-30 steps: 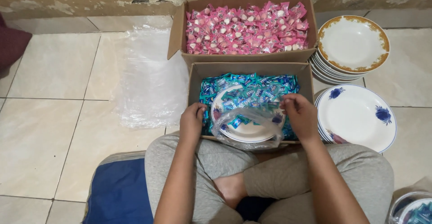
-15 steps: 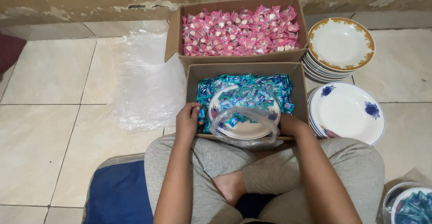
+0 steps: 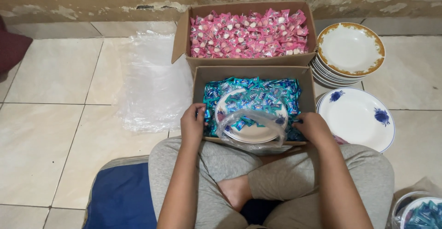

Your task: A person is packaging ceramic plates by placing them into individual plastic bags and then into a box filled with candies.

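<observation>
Fingers of the left hand (image 3: 192,124) curl over the left rim of a white round plate (image 3: 251,127) heaped with small blue wrapped sweets and partly sleeved in a clear plastic bag (image 3: 251,128), while the right hand (image 3: 312,127) pinches the bag's right edge. That plate sits between both hands, in the near end of a brown cardboard box of blue sweets (image 3: 252,101). Beyond that box lies a cardboard box of pink sweets (image 3: 248,32); right of it, a blue-flowered white plate (image 3: 355,117) and a gold-rimmed stack of plates (image 3: 351,49); left, clear plastic sheets (image 3: 154,84) on the tiled floor (image 3: 50,100).
</observation>
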